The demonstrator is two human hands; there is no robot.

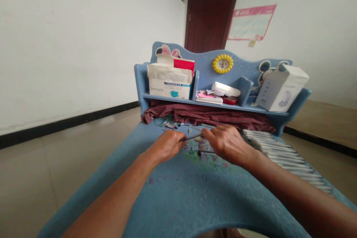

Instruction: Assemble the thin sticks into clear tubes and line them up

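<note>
My left hand point(167, 144) is closed around one end of a thin grey rod point(193, 137), held just above the blue desk point(178, 197). The other end of the rod meets the fingers of my right hand point(226, 143), which are also closed. Its exact kind is too blurred to make out. Behind my hands, small loose metallic and dark pieces point(170, 122) lie on the desk top. To the right of my right hand, several slim silvery-white sticks point(284, 158) lie side by side in a row along the desk's edge.
A bunched red checked cloth point(206, 113) lies under the desk's shelf point(192, 101). The shelf bears a mask box point(170, 85), booklets point(209, 99), a red tin point(230, 100) and a tilted white box point(281, 89). A yellow flower-shaped clock point(222, 64) is on the backboard.
</note>
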